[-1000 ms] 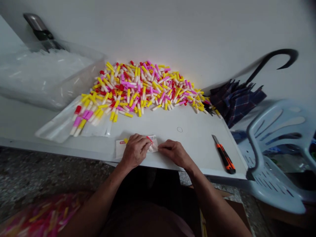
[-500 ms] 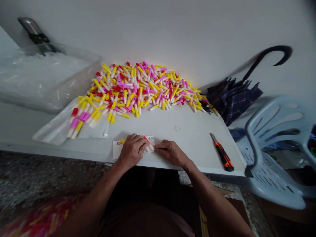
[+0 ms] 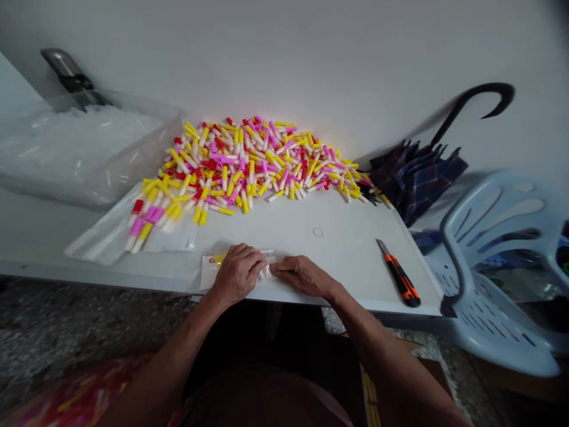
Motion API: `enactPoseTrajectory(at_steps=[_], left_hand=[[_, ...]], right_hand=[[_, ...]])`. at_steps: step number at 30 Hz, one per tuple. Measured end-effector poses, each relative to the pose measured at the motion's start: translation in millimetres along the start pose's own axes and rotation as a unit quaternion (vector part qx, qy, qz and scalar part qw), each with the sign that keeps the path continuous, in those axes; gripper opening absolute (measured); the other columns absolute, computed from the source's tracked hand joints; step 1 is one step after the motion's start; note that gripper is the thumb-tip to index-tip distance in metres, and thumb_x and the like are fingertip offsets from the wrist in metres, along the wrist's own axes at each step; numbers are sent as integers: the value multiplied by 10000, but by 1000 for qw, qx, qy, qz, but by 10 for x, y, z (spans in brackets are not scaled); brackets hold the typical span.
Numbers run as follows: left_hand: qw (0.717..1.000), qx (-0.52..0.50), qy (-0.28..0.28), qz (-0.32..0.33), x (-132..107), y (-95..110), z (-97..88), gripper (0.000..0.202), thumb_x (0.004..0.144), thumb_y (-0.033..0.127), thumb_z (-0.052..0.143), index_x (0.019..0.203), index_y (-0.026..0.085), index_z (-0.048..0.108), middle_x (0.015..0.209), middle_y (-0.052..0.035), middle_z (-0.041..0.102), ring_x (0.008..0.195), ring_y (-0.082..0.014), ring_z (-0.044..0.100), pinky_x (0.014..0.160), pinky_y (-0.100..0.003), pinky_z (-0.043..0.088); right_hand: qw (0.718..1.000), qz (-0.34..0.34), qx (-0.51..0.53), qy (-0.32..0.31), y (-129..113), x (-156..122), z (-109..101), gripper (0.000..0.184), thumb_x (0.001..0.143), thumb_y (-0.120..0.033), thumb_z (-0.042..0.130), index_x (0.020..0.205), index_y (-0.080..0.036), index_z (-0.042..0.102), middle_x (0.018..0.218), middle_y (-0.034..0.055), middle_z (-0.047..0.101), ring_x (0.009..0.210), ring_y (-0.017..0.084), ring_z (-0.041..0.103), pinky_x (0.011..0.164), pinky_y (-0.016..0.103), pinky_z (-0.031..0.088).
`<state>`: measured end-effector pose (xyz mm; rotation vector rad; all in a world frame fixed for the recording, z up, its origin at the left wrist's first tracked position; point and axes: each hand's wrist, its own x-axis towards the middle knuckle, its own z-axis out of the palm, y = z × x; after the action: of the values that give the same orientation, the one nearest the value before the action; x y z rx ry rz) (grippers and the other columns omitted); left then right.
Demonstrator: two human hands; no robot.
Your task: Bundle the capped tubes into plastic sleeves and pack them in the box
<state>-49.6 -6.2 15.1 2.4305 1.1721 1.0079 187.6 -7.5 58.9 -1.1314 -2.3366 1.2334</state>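
Note:
At the table's front edge lies a small printed plastic packet [image 3: 208,274], with yellow showing at its left part. My left hand [image 3: 240,273] is closed over the packet's middle and hides much of it. My right hand [image 3: 304,275] pinches the packet's right end, thumb and fingers together. What is inside the packet under my fingers is mostly hidden. Behind my hands spreads a large heap of small white tubes [image 3: 253,160] with yellow, pink and red ends. Several more tubes [image 3: 146,225] lie on a clear plastic bag [image 3: 98,240] to the left.
An orange and black utility knife [image 3: 400,276] lies on the white table [image 3: 347,255] at right, its blade out. A big clear bag [image 3: 66,148] of whitish pieces stands at left. A dark plaid umbrella [image 3: 422,178] leans by the wall; a light blue chair [image 3: 484,267] stands beyond the table's right edge.
My right hand has moved slightly left, closer to my left hand, along the packet. The red-ended piece seen between my hands is now hidden. The view has shifted slightly.

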Motion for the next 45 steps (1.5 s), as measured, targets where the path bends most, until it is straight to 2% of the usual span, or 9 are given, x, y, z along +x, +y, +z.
enactPoseTrajectory(at_steps=[5,11,16,19,26,32,37,41,45], left_hand=[[999,19,-46,4,3,-11,-64,163,1021,208,564,913,224,684,916,-39,723,925,-237,605,864,-427,435],[998,-16,-49,-28,20,-15,-86,171,1024,214,557,894,225,667,877,-29,707,907,-223,606,862,-419,441],[998,-36,-41,-43,20,-2,-75,179,1030,215,553,874,223,641,865,-25,697,902,-217,603,879,-422,444],[998,-18,-42,-39,19,18,-77,174,1029,208,561,875,225,639,874,-25,697,909,-224,600,870,-418,441],[998,-2,-46,-45,14,41,-81,208,1050,234,538,881,215,655,895,-36,701,924,-230,599,884,-427,442],[998,11,-39,-47,3,35,-51,177,1029,219,569,881,215,667,892,-43,704,941,-239,599,887,-433,440],[998,-2,-27,-54,10,35,-51,191,1026,221,577,854,218,660,872,-38,698,919,-228,593,862,-413,430],[998,-7,-33,-58,4,34,-63,201,1038,237,566,859,217,657,874,-30,694,925,-219,588,882,-402,427],[998,-3,-36,-56,-5,23,-66,209,1051,247,537,891,212,667,907,-39,703,939,-227,584,904,-417,426]], right_hand=[[996,-20,81,-30,-28,75,-24,344,1066,-289,508,1299,-274,760,1145,25,789,1042,194,702,1017,382,536],[964,145,180,-129,-57,32,-6,533,1019,-277,534,1551,-304,557,738,-31,669,451,84,538,480,210,479],[928,185,273,-173,-77,-23,14,739,979,-304,623,1666,-311,350,756,-46,619,447,76,557,424,172,440],[930,180,244,-206,-37,39,-120,660,945,-356,691,1572,-251,515,726,-46,617,446,87,558,430,193,452],[971,116,81,194,123,971,-449,369,967,-421,614,1187,-143,718,625,-19,628,475,122,605,482,209,476],[959,75,-93,257,-105,1903,-318,390,1009,-282,527,1379,-177,594,1055,99,729,814,205,723,699,297,564],[920,28,-356,160,-176,2229,-342,362,1013,-251,559,1347,-245,697,1287,146,645,1082,272,668,870,338,513],[928,-62,-327,169,-73,2175,-440,312,1045,-322,556,1274,-193,725,1193,142,680,1015,243,653,833,318,492],[947,-94,-60,300,22,1744,-487,259,984,-388,625,1095,-173,717,971,86,696,816,196,627,719,310,523]])
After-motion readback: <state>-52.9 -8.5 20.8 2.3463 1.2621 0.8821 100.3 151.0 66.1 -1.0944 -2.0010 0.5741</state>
